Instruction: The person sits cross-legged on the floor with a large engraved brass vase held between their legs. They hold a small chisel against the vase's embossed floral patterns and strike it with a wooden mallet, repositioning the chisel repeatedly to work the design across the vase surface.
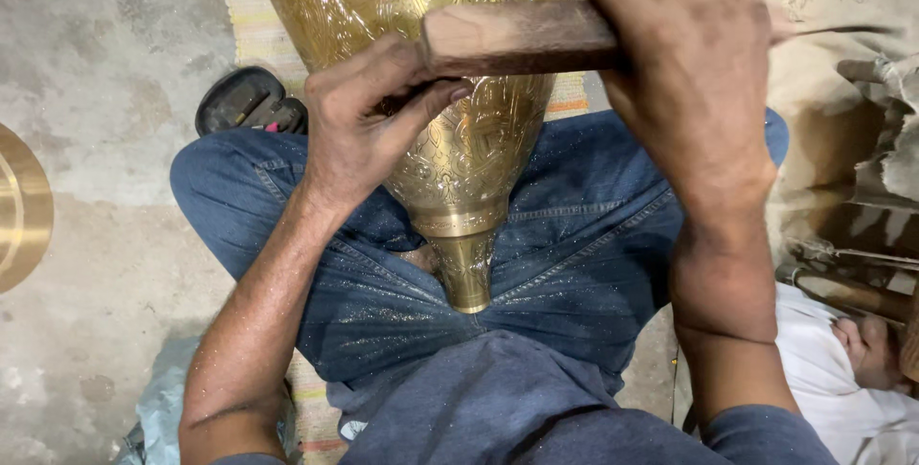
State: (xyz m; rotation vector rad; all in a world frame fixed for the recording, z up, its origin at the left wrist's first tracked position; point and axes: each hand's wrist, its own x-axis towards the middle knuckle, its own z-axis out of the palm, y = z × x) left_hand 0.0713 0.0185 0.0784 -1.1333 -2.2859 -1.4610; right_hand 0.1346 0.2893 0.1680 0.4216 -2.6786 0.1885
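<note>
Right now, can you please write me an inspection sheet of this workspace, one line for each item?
Surface: bare grey concrete floor with a striped mat under the person.
Job's things: engraved brass vessel lying between the knees, narrow neck toward the body; wooden block held across it.
Clutter: black object beside the left knee; brass disc at the left edge; fine metal dust on the jeans.
Hands: left hand pinches a small tool, hardly visible, against the brass; right hand grips the wooden block.
Cables: nothing seen.
Surroundings: another person's hand and white sleeve at lower right.
</note>
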